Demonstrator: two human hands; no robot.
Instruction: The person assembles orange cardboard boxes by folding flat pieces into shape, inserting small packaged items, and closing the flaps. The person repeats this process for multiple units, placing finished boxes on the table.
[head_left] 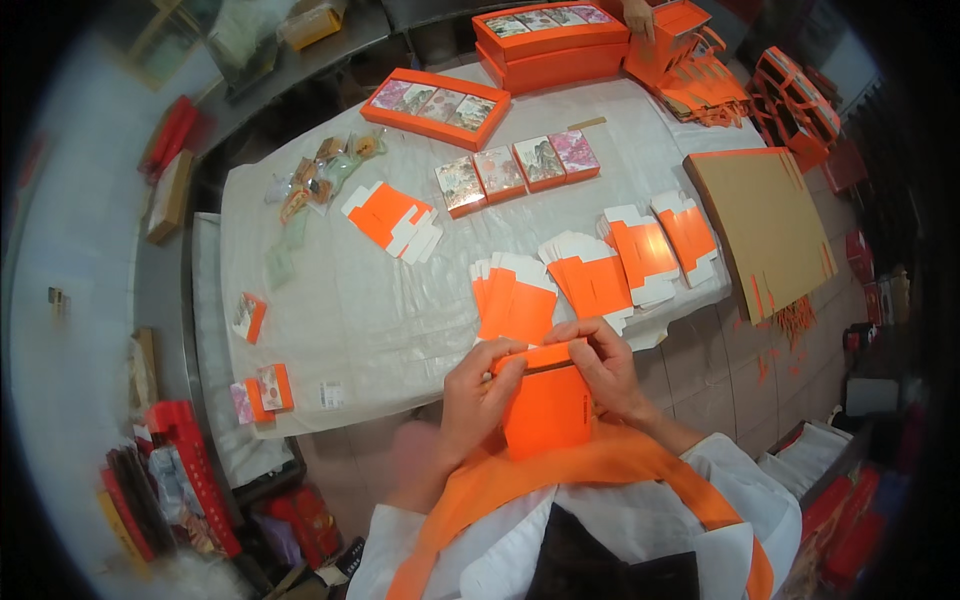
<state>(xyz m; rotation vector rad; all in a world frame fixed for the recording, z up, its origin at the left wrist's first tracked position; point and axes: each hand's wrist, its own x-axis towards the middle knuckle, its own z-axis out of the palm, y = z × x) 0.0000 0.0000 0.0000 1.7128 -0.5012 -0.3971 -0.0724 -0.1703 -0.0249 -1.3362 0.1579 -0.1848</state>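
Note:
Between my two hands, close to my body at the table's near edge, is a small orange cardboard box (548,410). My left hand (482,388) pinches its upper left corner. At the upper right corner my right hand (604,365) grips the same box, fingers bent over the top edge. A dark slit runs just under the box's top flap. Directly beyond my hands lies a fanned stack of flat orange-and-white box blanks (515,300), and a second stack of blanks (597,283) is to its right.
More blanks (392,222) lie mid-table. Behind stand a row of printed small boxes (518,175), an orange tray of boxes (437,108) and stacked large boxes (550,68). A brown board (760,230) leans right. Another person's hand (638,15) is at the far edge. Small bagged items (325,175) lie left.

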